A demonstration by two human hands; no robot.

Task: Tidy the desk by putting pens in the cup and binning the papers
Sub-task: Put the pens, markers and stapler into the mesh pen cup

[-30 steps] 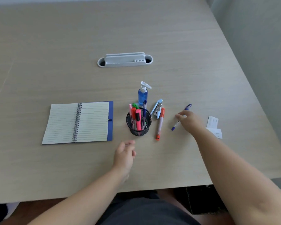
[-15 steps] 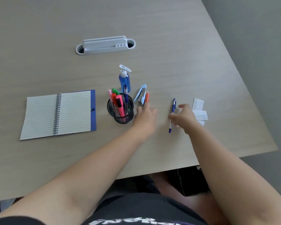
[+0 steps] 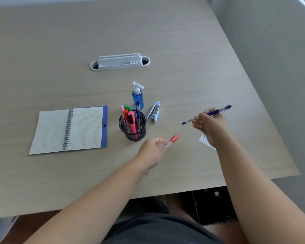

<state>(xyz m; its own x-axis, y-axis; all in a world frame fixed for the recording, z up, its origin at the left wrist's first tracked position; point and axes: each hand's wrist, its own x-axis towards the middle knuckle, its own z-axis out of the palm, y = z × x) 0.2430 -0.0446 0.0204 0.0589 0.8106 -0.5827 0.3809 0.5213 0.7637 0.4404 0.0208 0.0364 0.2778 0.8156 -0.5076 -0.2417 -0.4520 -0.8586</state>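
Both hands hold a pen, ready for the cup.

The left hand (image 3: pixel 152 152) is closed around an orange-capped pen (image 3: pixel 172 140), cap pointing toward two o'clock, just at four o'clock of the black mesh cup (image 3: pixel 132 127). The right hand (image 3: pixel 207 126) pinches a blue pen (image 3: pixel 208 114) well to the cup's three o'clock, above the desk (image 3: pixel 183 50). White papers (image 3: pixel 203 140) peek from under that wrist (partly hidden). The cup is already crowded with markers, so it seems best to stand each pen upright and drop it into the gap at the near rim, one at a time, without knocking the stapler (image 3: pixel 154 111).
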